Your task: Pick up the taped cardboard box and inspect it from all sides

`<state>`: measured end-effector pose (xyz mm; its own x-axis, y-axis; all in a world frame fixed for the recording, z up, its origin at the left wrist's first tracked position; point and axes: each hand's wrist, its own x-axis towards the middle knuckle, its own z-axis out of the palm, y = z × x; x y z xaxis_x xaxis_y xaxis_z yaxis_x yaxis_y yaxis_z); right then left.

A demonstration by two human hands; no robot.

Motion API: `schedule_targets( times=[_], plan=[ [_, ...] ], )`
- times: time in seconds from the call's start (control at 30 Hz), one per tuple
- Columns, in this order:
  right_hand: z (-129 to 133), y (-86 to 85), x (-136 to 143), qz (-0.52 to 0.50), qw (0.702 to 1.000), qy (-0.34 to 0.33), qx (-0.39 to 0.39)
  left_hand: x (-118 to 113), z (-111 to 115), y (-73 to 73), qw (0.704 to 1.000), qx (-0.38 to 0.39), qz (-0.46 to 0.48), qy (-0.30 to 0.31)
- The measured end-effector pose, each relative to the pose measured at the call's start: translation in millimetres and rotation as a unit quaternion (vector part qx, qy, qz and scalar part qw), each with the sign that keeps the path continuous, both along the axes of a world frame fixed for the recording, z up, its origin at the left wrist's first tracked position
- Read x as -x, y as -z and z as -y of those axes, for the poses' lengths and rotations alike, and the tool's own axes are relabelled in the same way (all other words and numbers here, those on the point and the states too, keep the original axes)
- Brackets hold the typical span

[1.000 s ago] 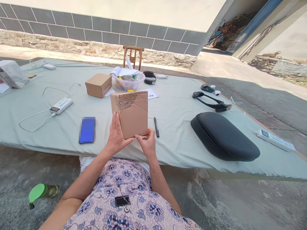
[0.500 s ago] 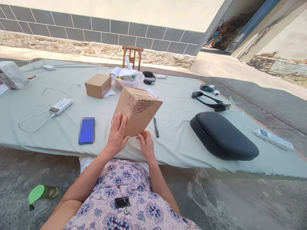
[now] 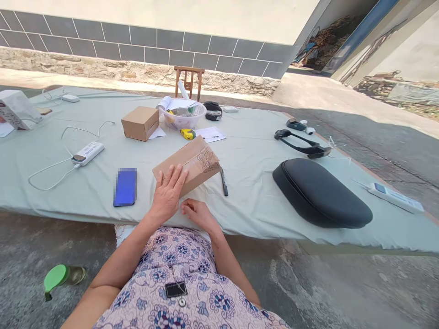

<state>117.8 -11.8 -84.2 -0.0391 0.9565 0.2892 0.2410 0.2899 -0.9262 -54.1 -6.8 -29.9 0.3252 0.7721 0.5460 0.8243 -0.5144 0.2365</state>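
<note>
A cardboard box (image 3: 192, 160) lies on the cloth-covered table in front of me, turned at an angle, with dark scribbled lines near its right end. My left hand (image 3: 167, 194) rests on its top left part, fingers stretched out and spread. Close to the box's near edge, my right hand (image 3: 199, 214) is on the cloth with its fingers curled in; nothing shows in them. A black marker pen (image 3: 224, 182) lies just right of the box. Left of my left hand is a blue phone-like slab (image 3: 125, 187), its face pixelated.
Beyond lie a smaller cardboard box (image 3: 140, 123), a yellow tape measure (image 3: 188, 134), paper (image 3: 210, 134) and a filled plastic basket (image 3: 183, 121). At right sit a black case (image 3: 320, 194) and a black headset (image 3: 302, 145). A white power bank (image 3: 88, 153) trails a cable at left.
The box has come down from a tilted, raised pose to lie on the table. My right hand has let go of its lower edge and moved left and down. The tape measure is now uncovered.
</note>
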Motion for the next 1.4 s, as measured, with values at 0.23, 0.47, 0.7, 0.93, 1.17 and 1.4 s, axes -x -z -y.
schedule_targets(
  times=[0.23, 0.47, 0.7, 0.93, 1.17, 1.4],
  plan=[
    [2.7, -40.9, -24.9, 0.003, 0.964, 0.23, -0.133, 0.2, -4.1, 0.3, 1.0, -0.007, -0.013, 0.008],
    [6.7, -58.7, -30.1, 0.177, 0.902, 0.25, -0.303, -26.8, 8.1, 2.8, 0.993, -0.09, -0.068, 0.026],
    [-0.9, -46.3, -32.0, 0.212, 0.886, 0.282, -0.301, -30.3, 12.3, 2.0, 0.985, -0.115, -0.121, 0.035],
    [2.1, -53.1, -52.0, 0.049, 0.927, 0.324, -0.185, -23.0, 12.5, 0.5, 0.998, -0.054, 0.003, 0.006],
    [8.9, -61.3, -60.4, 0.027, 0.943, 0.293, -0.158, -19.2, 11.6, 2.0, 0.974, 0.078, 0.208, -0.044],
    [6.6, -49.8, -54.9, -0.002, 0.989, 0.143, -0.021, 4.2, -1.1, -8.8, 0.947, 0.052, 0.308, -0.074]
  ],
)
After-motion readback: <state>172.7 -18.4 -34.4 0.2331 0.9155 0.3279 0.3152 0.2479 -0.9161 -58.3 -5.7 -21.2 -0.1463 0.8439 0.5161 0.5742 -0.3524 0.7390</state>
